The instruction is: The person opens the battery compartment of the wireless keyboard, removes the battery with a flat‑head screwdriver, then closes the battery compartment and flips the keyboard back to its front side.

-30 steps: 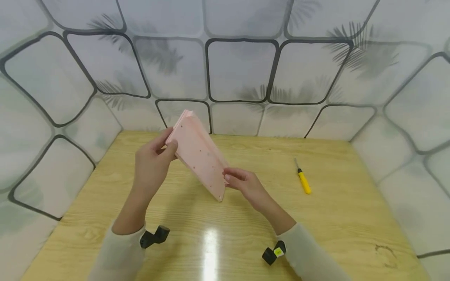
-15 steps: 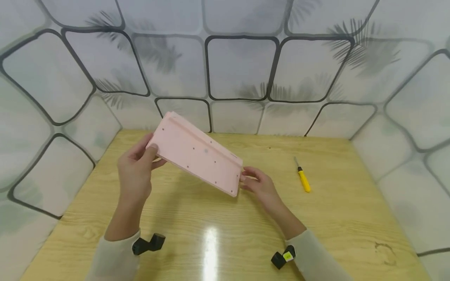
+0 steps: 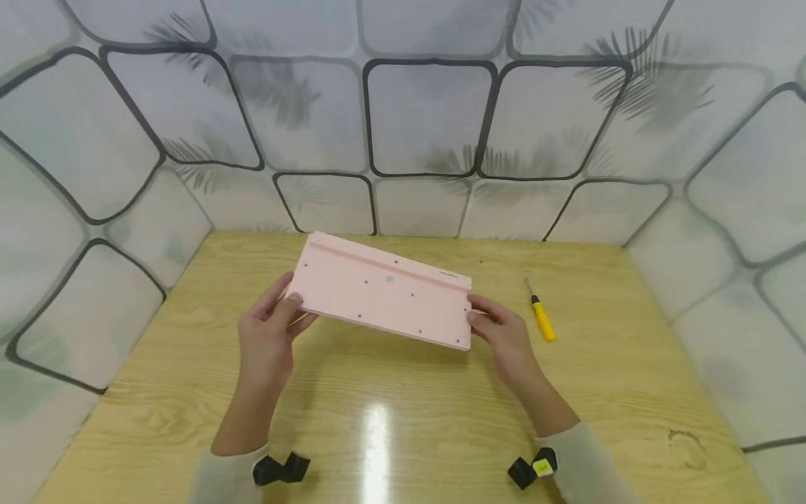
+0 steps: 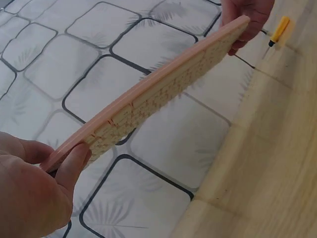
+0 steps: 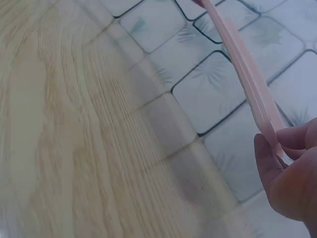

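The keyboard [image 3: 384, 294] is up in the air over the counter [image 3: 630, 385], its pink underside, dotted with small dark spots, facing the head view; it slants, the right end lower than the left, and a raised ridge runs along its far long side; the pale keys [image 4: 138, 109] show from the left wrist view. The left hand [image 3: 271, 329] grips the left end near its close corner, thumb on the underside; the right hand [image 3: 506, 336] pinches the right short end, so both hands are grasping the keyboard. A screwdriver [image 3: 542, 318] lies on the counter to the right, near the right hand but apart from it, yellow handle towards the person, shaft pointing to the wall [image 3: 428, 119]; the wall bears dark rounded outlines and grey leaves.
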`<act>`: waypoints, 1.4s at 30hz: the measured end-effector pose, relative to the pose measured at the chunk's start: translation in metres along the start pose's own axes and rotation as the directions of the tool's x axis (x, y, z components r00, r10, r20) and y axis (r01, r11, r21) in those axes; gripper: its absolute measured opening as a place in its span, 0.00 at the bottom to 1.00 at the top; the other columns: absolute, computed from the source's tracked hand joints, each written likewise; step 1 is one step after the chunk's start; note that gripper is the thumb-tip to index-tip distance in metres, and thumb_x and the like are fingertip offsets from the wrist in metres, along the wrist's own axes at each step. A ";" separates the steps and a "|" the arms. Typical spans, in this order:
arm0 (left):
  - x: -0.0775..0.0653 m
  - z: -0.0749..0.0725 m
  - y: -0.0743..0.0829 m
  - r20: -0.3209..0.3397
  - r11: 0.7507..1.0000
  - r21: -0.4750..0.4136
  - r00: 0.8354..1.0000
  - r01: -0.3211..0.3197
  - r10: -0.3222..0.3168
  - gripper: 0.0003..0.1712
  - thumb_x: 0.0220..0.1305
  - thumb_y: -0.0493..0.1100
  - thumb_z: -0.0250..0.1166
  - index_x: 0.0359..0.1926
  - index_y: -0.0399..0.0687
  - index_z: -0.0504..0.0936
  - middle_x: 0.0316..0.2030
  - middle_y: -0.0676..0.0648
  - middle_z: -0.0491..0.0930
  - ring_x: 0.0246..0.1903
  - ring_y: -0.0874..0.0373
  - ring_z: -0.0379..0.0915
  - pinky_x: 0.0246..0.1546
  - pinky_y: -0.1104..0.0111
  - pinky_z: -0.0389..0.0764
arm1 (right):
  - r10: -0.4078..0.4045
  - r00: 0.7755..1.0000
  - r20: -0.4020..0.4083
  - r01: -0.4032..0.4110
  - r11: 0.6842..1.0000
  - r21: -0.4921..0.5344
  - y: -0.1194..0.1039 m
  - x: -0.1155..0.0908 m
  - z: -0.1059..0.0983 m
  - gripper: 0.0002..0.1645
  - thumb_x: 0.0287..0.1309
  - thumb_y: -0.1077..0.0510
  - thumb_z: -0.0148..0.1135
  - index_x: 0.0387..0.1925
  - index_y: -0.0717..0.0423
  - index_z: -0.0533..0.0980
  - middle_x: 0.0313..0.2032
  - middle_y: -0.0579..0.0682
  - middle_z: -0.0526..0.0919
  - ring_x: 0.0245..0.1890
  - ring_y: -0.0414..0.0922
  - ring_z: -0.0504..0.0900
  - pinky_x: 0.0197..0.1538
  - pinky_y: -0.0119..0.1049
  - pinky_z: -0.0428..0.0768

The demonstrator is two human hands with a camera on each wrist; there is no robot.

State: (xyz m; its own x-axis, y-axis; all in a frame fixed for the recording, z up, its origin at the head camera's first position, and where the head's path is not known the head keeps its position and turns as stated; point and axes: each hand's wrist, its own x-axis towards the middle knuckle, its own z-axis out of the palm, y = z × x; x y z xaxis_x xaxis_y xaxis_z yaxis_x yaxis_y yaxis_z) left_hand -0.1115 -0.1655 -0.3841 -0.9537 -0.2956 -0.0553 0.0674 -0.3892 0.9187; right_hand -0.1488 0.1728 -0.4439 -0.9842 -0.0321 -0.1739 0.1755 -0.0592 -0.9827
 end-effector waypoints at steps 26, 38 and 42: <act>0.030 -0.024 -0.081 0.415 0.720 0.694 0.821 -0.006 -0.393 0.28 0.73 0.36 0.59 0.72 0.43 0.67 0.31 0.46 0.83 0.31 0.59 0.78 0.35 0.67 0.82 | 0.059 0.996 -0.072 -0.085 0.897 -0.433 0.023 0.005 -0.073 0.24 0.70 0.62 0.59 0.65 0.62 0.75 0.64 0.62 0.77 0.60 0.50 0.78 0.50 0.23 0.79; 0.031 -0.023 -0.088 0.384 0.669 0.741 0.853 -0.057 -0.353 0.33 0.72 0.38 0.60 0.74 0.33 0.62 0.53 0.33 0.83 0.46 0.49 0.85 0.44 0.61 0.85 | -0.009 0.998 -0.062 -0.027 0.836 -0.548 0.031 0.007 -0.070 0.22 0.69 0.62 0.59 0.63 0.63 0.77 0.59 0.62 0.81 0.59 0.53 0.80 0.49 0.25 0.79; 0.032 -0.021 -0.090 0.362 0.634 0.768 0.877 -0.089 -0.316 0.30 0.71 0.37 0.62 0.70 0.31 0.69 0.56 0.34 0.80 0.49 0.50 0.82 0.46 0.62 0.84 | -0.009 0.997 -0.079 -0.037 0.829 -0.558 0.033 0.007 -0.070 0.22 0.70 0.63 0.59 0.63 0.62 0.77 0.59 0.61 0.81 0.59 0.53 0.80 0.49 0.26 0.80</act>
State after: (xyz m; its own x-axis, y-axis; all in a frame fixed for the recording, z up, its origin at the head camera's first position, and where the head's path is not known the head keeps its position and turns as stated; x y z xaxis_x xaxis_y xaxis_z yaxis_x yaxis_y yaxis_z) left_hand -0.1414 -0.1582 -0.4765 -0.9638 0.1797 -0.1970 -0.0978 0.4492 0.8881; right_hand -0.1515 0.2400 -0.4817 -0.9844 0.0470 -0.1695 0.1697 0.5086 -0.8441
